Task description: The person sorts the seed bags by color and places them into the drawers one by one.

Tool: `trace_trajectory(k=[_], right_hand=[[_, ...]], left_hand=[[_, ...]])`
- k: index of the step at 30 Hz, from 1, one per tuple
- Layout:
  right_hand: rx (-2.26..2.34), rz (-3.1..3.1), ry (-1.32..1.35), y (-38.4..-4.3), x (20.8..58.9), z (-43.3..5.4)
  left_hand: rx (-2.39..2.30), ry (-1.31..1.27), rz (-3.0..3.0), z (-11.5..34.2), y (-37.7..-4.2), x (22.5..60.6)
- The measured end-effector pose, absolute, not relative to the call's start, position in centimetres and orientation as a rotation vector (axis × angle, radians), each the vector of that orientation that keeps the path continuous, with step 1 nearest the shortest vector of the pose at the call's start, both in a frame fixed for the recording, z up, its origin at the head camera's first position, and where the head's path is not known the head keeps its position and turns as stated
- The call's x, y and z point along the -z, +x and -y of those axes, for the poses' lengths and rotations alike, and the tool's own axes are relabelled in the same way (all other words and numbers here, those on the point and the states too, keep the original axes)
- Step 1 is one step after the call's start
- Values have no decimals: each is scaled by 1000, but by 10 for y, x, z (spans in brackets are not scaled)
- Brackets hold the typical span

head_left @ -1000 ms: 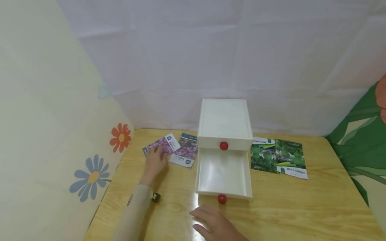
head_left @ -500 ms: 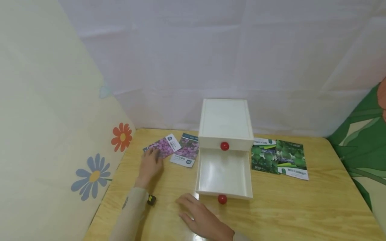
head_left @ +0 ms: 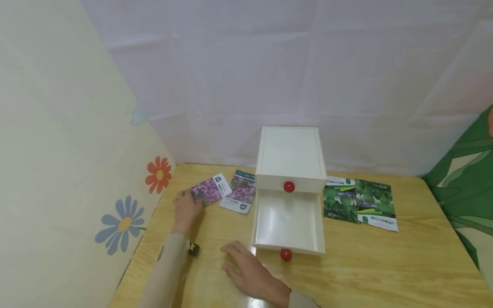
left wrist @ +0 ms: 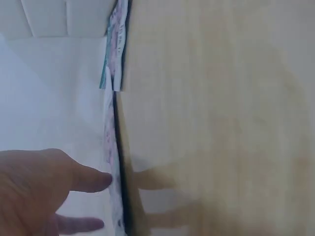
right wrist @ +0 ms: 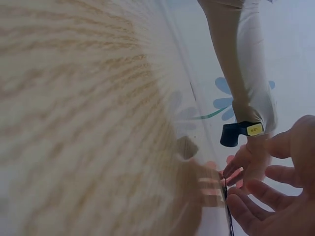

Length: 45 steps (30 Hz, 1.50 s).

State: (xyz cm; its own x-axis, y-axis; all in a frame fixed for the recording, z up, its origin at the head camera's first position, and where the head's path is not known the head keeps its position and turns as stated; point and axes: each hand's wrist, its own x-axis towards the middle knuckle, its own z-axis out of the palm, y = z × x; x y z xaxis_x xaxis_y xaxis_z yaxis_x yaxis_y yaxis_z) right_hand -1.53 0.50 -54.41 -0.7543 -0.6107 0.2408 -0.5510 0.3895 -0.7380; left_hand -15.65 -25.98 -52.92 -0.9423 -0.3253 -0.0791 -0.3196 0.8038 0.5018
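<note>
Left hand (head_left: 187, 211), right hand (head_left: 251, 273) shifted leftward, fingers uncurled; left touches one of four packets (head_left: 212, 190).

Right hand (right wrist: 290, 201), left hand (right wrist: 257, 164) beyond, wood tabletop (right wrist: 83, 123)

The leftmost packet (head_left: 209, 190) is displaying pink-purple blossoms with a white end panel; its neighbouring packet (head_left: 240, 188) is repeating that print with a dark teal band. The rightmost packet (head_left: 375, 199) is showing deep green foliage and a lime streak. The drawer cabinet (head_left: 291, 152) is gleaming white, its knobs (head_left: 289, 186) showing red. The tabletop (head_left: 385, 261) is revealing yellow-brown wood grain. The left wall covering (head_left: 61, 149) is bearing orange-red and grey-blue flowers (head_left: 159, 175) with yellow centres on pale cream. The back cloth (head_left: 246, 77) is looking pale lilac.
</note>
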Motion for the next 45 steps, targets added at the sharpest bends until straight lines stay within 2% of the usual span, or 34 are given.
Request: trace_trajectory(k=[5, 17, 33, 45], right_hand=[[1349, -2543, -999, -20, 547, -5], [1552, -2488, -794, -32, 547, 9], [1713, -2360, -580, -56, 553, 30], [1808, -2345, -488, -65, 554, 39]], left_hand=[[855, 708, 2993, 257, -165, 523], [1054, 898, 2860, 259, -169, 513], [1438, 773, 2762, 306, -160, 519], [1537, 744, 2763, 319, -154, 523]])
